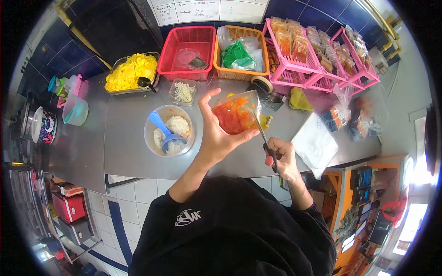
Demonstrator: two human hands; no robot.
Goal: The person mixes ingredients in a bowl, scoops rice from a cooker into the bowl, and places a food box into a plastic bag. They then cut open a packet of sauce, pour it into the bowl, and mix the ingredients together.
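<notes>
My left hand (220, 138) grips a clear plastic tub (235, 112) from below and the side, tilted up over the counter. Chunky red-orange food shows through its wall. In my right hand (284, 158) is a pair of black-handled scissors (263, 133), fingers closed round the handles. The metal blades reach up to the tub's right edge and overlap it in this view. Left of my left hand stands a round tub of white rice (177, 125), with a blue scoop (159, 123) resting in it. Beyond lies a small clear box of thin white strips (183, 92).
Along the wall stand a tray of yellow food (133, 71), a red basket (166, 50), an orange basket (255, 76) of bags and pink racks (294, 76) holding packets. White plastic sheets (317, 142) lie at the right. A patterned pot (47, 125) sits far left.
</notes>
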